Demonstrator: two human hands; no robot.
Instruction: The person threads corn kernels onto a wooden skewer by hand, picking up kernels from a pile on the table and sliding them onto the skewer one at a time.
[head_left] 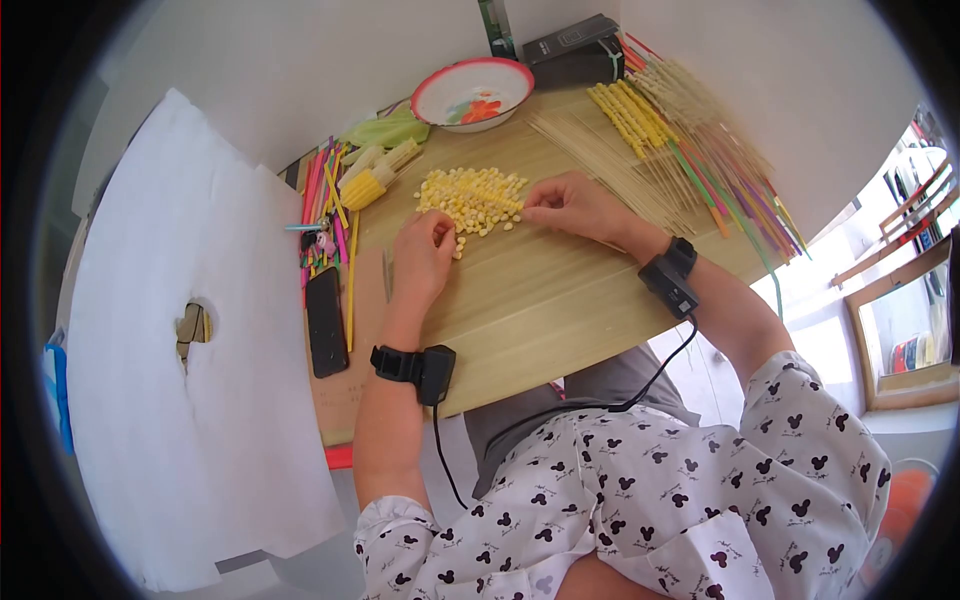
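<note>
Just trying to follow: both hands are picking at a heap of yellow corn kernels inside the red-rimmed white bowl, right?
No. In the head view the heap of yellow corn kernels lies on the wooden table, not inside the red-rimmed white bowl; the left hand and right hand do pick at it.

White short-sleeved shirt with a small black mouse-head print all over, lower right of frame. Grey trousers, a patch showing at centre. Left hand and right hand bare, no gloves. Black strap with a boxy black unit on each wrist: left wrist unit centre-left, right wrist unit right of centre. Thin black cable runs from the right unit down to the lap. Second cable hangs from the left unit.
</note>
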